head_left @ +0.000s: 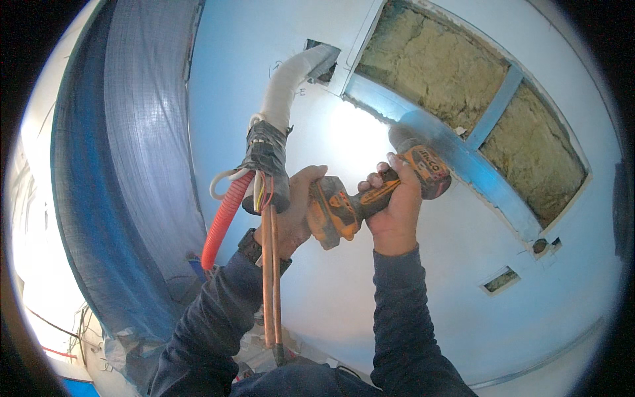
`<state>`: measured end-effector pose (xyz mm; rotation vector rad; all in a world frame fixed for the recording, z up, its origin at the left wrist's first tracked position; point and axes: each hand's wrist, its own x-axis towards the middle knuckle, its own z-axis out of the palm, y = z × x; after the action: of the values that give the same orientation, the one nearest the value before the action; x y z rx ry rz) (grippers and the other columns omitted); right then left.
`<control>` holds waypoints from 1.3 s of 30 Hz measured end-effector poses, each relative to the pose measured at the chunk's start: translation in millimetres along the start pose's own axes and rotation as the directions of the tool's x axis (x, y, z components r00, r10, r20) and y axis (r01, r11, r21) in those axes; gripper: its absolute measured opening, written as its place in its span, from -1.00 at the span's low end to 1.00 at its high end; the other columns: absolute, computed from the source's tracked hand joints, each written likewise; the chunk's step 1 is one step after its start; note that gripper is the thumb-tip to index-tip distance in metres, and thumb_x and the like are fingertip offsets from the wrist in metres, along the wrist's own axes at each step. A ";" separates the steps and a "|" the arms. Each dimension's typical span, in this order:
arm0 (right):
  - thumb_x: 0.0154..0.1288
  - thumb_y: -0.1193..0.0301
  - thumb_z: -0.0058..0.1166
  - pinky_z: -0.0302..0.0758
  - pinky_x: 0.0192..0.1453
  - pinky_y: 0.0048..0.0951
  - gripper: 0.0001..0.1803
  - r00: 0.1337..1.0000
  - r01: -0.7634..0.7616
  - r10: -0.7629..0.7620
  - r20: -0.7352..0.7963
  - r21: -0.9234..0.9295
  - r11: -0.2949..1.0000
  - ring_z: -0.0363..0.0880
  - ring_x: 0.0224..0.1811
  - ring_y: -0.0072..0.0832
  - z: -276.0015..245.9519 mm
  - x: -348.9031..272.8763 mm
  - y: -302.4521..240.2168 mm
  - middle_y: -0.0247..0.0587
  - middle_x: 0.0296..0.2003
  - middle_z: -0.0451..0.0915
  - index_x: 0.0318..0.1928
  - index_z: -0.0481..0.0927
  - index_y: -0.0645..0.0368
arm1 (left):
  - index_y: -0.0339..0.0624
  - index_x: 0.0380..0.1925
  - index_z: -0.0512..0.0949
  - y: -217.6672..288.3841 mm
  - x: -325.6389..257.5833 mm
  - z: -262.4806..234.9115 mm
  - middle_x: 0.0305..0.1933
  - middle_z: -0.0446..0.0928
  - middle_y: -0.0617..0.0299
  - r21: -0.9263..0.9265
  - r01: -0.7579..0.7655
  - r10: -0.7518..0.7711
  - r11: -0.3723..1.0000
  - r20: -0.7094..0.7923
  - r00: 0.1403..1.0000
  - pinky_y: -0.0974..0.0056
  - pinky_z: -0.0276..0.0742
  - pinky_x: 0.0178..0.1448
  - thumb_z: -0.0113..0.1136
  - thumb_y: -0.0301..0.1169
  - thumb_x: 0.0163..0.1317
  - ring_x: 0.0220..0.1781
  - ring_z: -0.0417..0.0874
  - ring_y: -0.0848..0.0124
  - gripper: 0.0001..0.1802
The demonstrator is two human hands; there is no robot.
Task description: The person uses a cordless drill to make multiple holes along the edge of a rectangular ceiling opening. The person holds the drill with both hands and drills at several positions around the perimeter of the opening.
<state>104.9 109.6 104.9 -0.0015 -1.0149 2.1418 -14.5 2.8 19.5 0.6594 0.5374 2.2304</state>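
My right hand (399, 215) is wrapped round the grip of an orange and black cordless drill (337, 215). Its head points up and away, toward the bluish metal strip along the lower side of the wall opening; the tip is hard to make out. At the battery end, my left hand (299, 202) presses against the drill, thumb up, with its fingers largely hidden. In front of that hand and wrist hang two copper pipes (271, 284), coming out of a bundle (266, 155) wrapped in dark tape. A red corrugated conduit (226, 218) and thin coloured wires come from this bundle too.
A pale insulated pipe (288, 79) bends out of a square wall hole. Yellowish insulation (430, 66) fills the large opening, split by a metal bar (496, 106). Small cut-outs (501, 280) sit lower right. Blue sheeting (112, 165) hangs at the left.
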 end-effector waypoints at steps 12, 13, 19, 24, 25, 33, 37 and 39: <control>0.39 0.37 0.12 0.44 -0.31 -0.32 -0.87 0.997 -0.065 0.064 0.035 0.036 0.997 0.44 -0.46 -0.53 -2.5 9.8 2.9 -0.42 -0.35 0.45 -0.11 0.49 0.02 | -0.30 0.24 0.39 -5.7 -9.9 -31.9 0.12 0.47 0.08 0.001 -0.278 0.261 0.961 0.333 0.906 0.22 0.63 0.28 0.16 -0.23 0.48 0.20 0.56 0.32 -0.52; 0.39 0.37 0.10 0.44 -0.28 -0.33 -0.86 0.997 -0.067 0.066 0.039 0.024 0.997 0.44 -0.45 -0.55 -2.5 10.8 3.8 -0.41 -0.36 0.43 -0.11 0.47 0.04 | -0.30 0.25 0.38 -6.1 -11.6 -35.2 0.15 0.45 0.08 0.012 -0.329 0.300 0.944 0.382 0.874 0.22 0.60 0.32 0.13 -0.23 0.50 0.23 0.53 0.31 -0.52; 0.44 0.34 0.08 0.47 -0.23 -0.31 -0.77 0.986 -0.056 0.048 0.160 0.049 0.997 0.44 -0.39 -0.53 34.4 37.3 32.0 -0.29 -0.22 0.46 0.01 0.41 0.08 | -0.31 0.29 0.34 48.7 15.8 -57.9 0.17 0.47 0.01 -0.130 -0.180 0.217 0.975 0.393 0.893 0.13 0.61 0.35 0.01 -0.24 0.56 0.26 0.55 0.21 -0.54; 0.47 0.28 0.03 0.51 -0.21 -0.34 -0.59 0.982 0.098 -0.113 0.154 0.102 0.990 0.42 -0.33 -0.53 6.0 28.1 31.5 -0.13 0.10 0.49 0.24 0.38 0.12 | -0.34 0.20 0.38 39.4 23.8 -50.3 0.11 0.50 -0.12 -0.057 -0.121 0.133 0.991 0.363 0.922 0.12 0.72 0.23 0.01 -0.24 0.55 0.16 0.65 0.15 -0.59; 0.47 0.28 0.03 0.51 -0.23 -0.36 -0.56 0.972 0.168 -0.180 0.148 0.090 0.982 0.42 -0.34 -0.55 -8.1 16.5 27.2 -0.12 0.13 0.49 0.28 0.36 0.12 | -0.29 0.16 0.39 29.3 27.8 -39.3 0.09 0.51 -0.06 0.100 -0.051 0.013 0.994 0.347 0.938 0.13 0.72 0.21 0.05 -0.21 0.53 0.14 0.65 0.19 -0.60; 0.43 0.30 0.08 0.60 -0.47 -0.49 -0.48 0.878 0.470 -0.479 0.011 -0.216 0.856 0.54 -0.49 -0.63 -93.6 -80.0 -64.3 -0.05 0.09 0.49 0.30 0.33 0.24 | -0.06 0.06 0.38 -85.5 -17.5 49.8 0.04 0.46 0.22 0.328 0.183 -0.302 0.927 0.364 0.881 0.15 0.61 0.19 0.14 -0.22 0.50 0.14 0.59 0.37 -0.72; 0.42 0.29 0.12 0.60 -0.51 -0.55 -0.49 0.826 0.545 -0.563 -0.006 -0.245 0.802 0.53 -0.54 -0.65 -119.3 -95.9 -101.1 -0.17 -0.09 0.50 0.26 0.34 0.27 | -0.06 0.05 0.40 -125.6 -15.3 81.4 -0.04 0.45 0.26 0.395 0.198 -0.347 0.897 0.353 0.869 0.22 0.59 0.12 0.15 -0.17 0.51 0.03 0.56 0.44 -0.70; 0.41 0.30 0.13 0.60 -0.49 -0.51 -0.50 0.833 0.536 -0.552 -0.036 -0.190 0.822 0.55 -0.51 -0.62 -128.4 -96.3 -110.4 -0.20 -0.13 0.53 0.25 0.38 0.25 | -0.09 0.06 0.38 -134.0 -12.1 90.0 -0.04 0.45 0.24 0.404 0.191 -0.348 0.895 0.362 0.865 0.23 0.59 0.13 0.14 -0.17 0.51 0.04 0.57 0.42 -0.68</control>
<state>281.9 178.5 61.7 0.0979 -0.9995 1.5126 118.1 95.3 12.1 1.1492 0.7623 1.6605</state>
